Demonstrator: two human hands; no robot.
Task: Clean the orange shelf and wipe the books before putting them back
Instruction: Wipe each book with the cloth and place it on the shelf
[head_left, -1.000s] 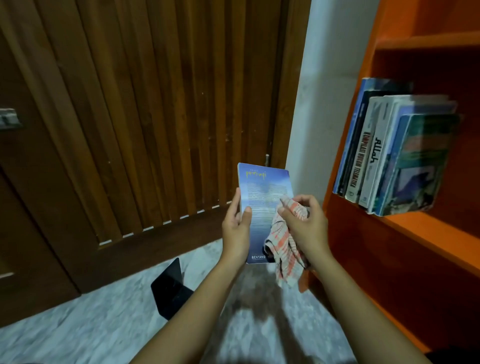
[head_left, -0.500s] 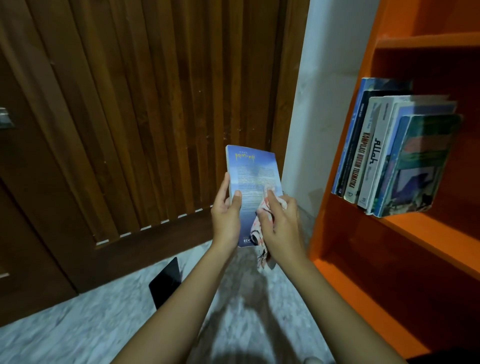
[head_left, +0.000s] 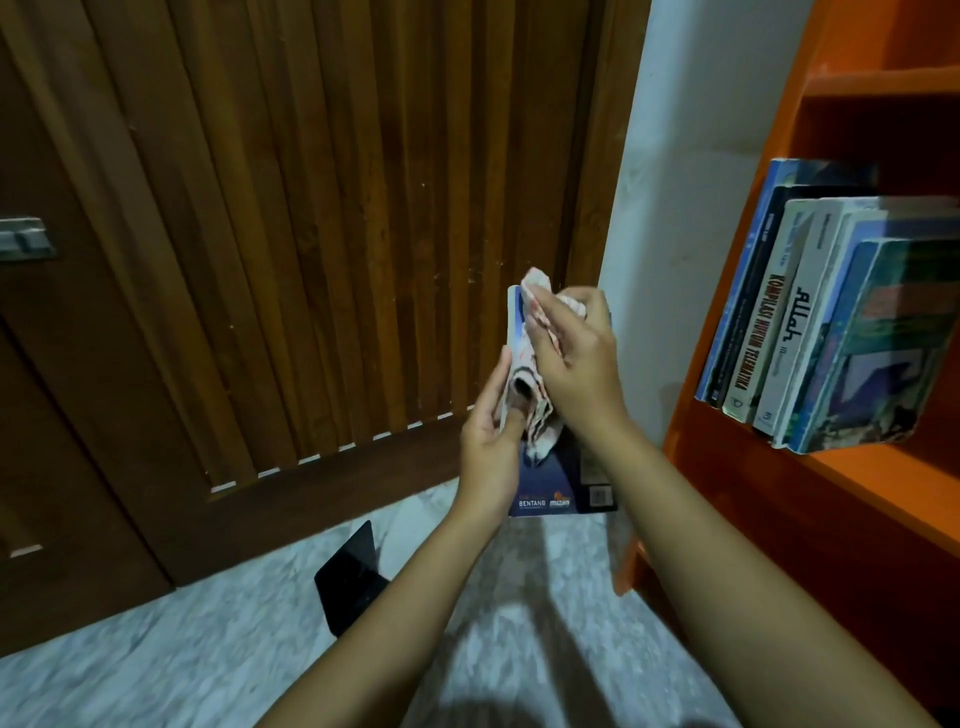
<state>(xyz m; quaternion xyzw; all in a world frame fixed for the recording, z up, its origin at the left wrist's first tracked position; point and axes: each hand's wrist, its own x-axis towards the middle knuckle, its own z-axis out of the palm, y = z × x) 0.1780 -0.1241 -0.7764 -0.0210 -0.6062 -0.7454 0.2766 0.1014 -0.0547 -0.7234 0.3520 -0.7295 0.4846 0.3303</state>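
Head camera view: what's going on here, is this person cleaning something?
Yes. The person's left hand grips a blue book upright, while the right hand holds a striped cloth against its cover, wiping it. A row of books stands leaning on the orange shelf to the right. A black bookend sits on the floor below, so the held book is not yet back on the shelf.

Layout: book (head_left: 566, 483) centre, shelf (head_left: 893, 483) right, door (head_left: 311, 208) behind.
left hand (head_left: 485, 457) grips book's left edge; right hand (head_left: 576, 364) holds cloth (head_left: 540, 431) against its face. On shelf: row of books (head_left: 810, 332). Between door and shelf: wall (head_left: 685, 182). On floor (head_left: 156, 654), below-left of hands: bookend (head_left: 348, 571).
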